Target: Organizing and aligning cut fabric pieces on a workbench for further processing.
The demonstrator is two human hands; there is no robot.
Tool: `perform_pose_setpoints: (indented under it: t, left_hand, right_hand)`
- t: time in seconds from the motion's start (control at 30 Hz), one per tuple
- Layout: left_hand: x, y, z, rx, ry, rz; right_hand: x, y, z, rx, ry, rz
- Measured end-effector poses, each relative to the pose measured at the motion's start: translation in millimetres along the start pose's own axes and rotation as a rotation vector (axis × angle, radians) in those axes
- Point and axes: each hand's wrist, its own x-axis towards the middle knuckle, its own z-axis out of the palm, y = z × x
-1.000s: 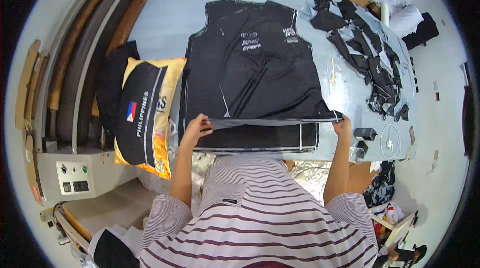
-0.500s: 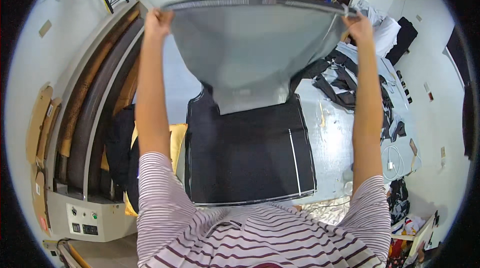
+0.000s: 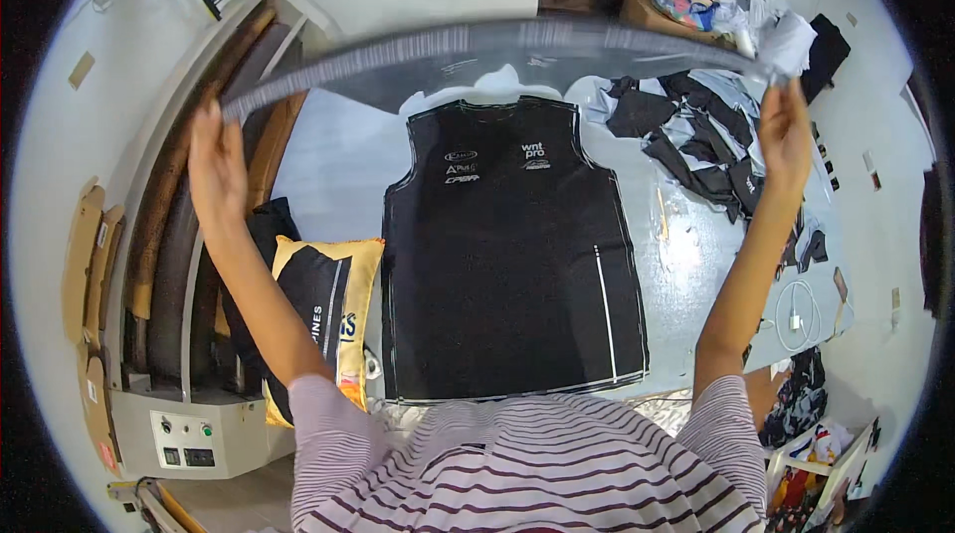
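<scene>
A dark fabric panel (image 3: pixel 487 44) with a patterned light edge arches between my raised hands, blurred by motion. At its left corner, my left hand (image 3: pixel 218 157) is closed on the edge. My right hand (image 3: pixel 784 135) pinches the opposite corner. Below, a black sleeveless garment panel (image 3: pixel 512 274) lies flat on the pale table (image 3: pixel 338 155), with white outlines, small white prints on the chest and a white stripe near its right side. The raised panel hangs beyond its neckline, apart from it as far as I can see.
Dark and grey fabric scraps (image 3: pixel 686 135) lie on the table's right, near a coiled white cable (image 3: pixel 799 319). A yellow-edged cushion (image 3: pixel 328 304) is at the left, beside a machine with long rollers (image 3: pixel 179 195). Bagged items (image 3: pixel 686 11) are piled at the back.
My hands have spread apart and come lower, stretching the raised panel wide. Its grey underside has swung away, uncovering the top of the black garment panel.
</scene>
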Motion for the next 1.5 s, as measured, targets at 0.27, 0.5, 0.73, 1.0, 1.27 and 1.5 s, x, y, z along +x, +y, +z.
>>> perform_pose_setpoints:
  t: [0.27, 0.5, 0.73, 1.0, 1.27, 1.5]
  left_hand:
    - [-120, -121, -148, 0.269, 0.096, -0.470]
    - [-175, -262, -228, 0.683, 0.117, -0.670]
    - [-235, -296, -254, 0.736, 0.341, -0.645]
    - [-309, -247, -282, 0.469, 0.520, -0.760]
    - [-368, -206, -307, 0.319, 0.646, -0.843]
    - [-403, -188, -314, 0.357, 0.629, -0.863]
  right_hand:
    - [-116, 88, -116, -0.228, 0.225, 0.403]
    - [-165, 175, -236, -0.855, 0.430, 0.728]
    - [-240, 192, -278, -0.881, 0.560, 0.793]
    - [-327, 158, -275, -0.850, 0.611, 0.772]
    - [-396, 120, -288, -0.877, 0.713, 0.700]
    - [-423, 107, -293, -0.893, 0.789, 0.680]
